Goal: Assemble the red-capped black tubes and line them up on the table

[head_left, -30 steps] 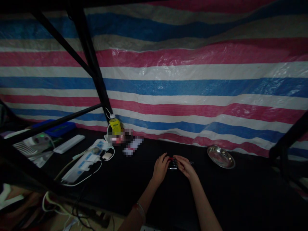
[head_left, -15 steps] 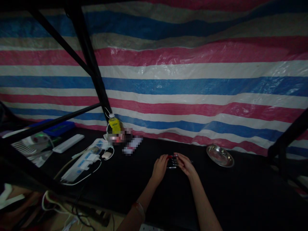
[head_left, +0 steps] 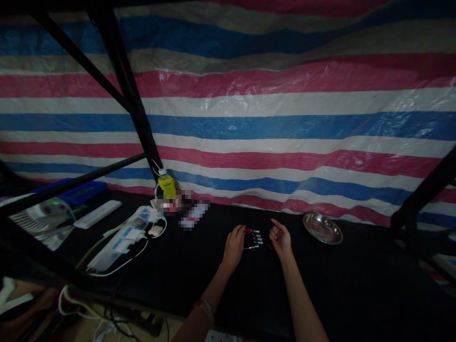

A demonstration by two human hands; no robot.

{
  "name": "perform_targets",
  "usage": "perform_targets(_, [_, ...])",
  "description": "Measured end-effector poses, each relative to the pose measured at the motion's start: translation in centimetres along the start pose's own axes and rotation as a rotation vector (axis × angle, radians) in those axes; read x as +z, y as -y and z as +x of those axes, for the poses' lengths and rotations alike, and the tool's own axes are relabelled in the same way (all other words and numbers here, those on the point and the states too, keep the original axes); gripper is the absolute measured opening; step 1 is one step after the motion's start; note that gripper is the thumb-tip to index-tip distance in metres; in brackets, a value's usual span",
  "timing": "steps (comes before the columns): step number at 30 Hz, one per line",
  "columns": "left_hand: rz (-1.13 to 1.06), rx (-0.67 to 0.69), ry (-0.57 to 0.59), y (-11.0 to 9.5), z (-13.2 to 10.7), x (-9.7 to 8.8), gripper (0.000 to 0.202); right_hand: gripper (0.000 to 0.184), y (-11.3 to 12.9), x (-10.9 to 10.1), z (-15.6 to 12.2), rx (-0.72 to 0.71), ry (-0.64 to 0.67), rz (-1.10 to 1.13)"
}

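On the black table top (head_left: 213,275) lies a small row of several thin pen-like sticks (head_left: 253,239) with red and silvery ends. My left hand (head_left: 234,246) rests flat beside their left ends, fingers stretched out and touching them. My right hand (head_left: 280,239) is lifted just to the right of the sticks, its fingers curled in with the forefinger poking up; whether it holds anything is hidden.
A steel dish (head_left: 322,228) sits right of my hands. At the back left stand a yellow bottle (head_left: 167,185), a white power strip (head_left: 119,242) with cables, a white remote (head_left: 98,213) and a blue box (head_left: 81,191). Black frame bars (head_left: 131,99) cross the left; a striped tarp (head_left: 285,118) hangs behind.
My right hand has come off the sticks and pulled back to the right, fingers curling. My left hand has flattened beside the sticks, which now lie uncovered on the table.
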State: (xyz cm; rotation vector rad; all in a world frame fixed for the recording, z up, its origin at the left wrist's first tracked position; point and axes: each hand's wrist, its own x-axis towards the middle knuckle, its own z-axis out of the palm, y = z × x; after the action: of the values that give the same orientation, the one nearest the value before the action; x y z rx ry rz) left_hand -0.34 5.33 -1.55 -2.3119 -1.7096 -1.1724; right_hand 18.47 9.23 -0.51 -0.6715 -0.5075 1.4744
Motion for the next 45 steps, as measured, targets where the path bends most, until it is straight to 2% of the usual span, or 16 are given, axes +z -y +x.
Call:
perform_targets(3, [0.026,0.001,0.003,0.1,0.1,0.1,0.033,0.029,0.7,-0.8,0.1,0.000,0.003,0.082])
perform_targets(7, [0.059,-0.020,0.021,0.2,0.2,0.4,0.033,0.031,1.1,-1.9,0.5,-0.041,-0.056,0.056])
perform_targets(13, [0.077,-0.022,0.028,0.5,0.3,0.7,0.032,0.027,0.5,-2.6,1.2,-0.229,-0.292,-0.225])
perform_targets(15, [0.083,-0.009,0.016,0.6,0.2,0.8,0.032,0.024,0.2,-2.5,1.2,-0.297,-0.330,-0.329])
perform_targets(21, [0.074,0.012,-0.009,0.6,0.2,0.7,0.032,0.019,-0.3,-1.6,0.6,-0.435,-0.218,-0.604])
perform_targets(25, [0.029,0.036,-0.030,0.5,0.1,0.5,0.033,0.011,-0.8,0.2,-0.6,-0.522,-0.117,-0.765])
perform_targets(29, [-0.046,0.059,-0.049,0.7,0.0,0.4,0.034,0.015,-2.4,2.7,-1.9,-0.404,0.061,-0.728])
perform_targets(33, [-0.099,0.043,-0.075,0.8,-0.1,0.4,0.035,0.023,-4.3,4.1,-2.4,-0.206,0.139,-0.593])
perform_targets(38, [-0.135,-0.022,-0.187,0.4,-0.1,0.2,0.041,0.030,-5.0,4.2,-2.5,0.014,0.147,-0.266])
perform_targets(42, [-0.085,0.055,-0.145,0.2,-0.1,-0.1,0.043,0.023,-4.8,4.1,-2.6,0.226,0.104,-0.022])
perform_targets(45, [-0.059,0.067,-0.146,0.1,-0.1,-0.3,0.048,0.013,-4.7,3.9,-2.5,0.335,0.100,0.103])
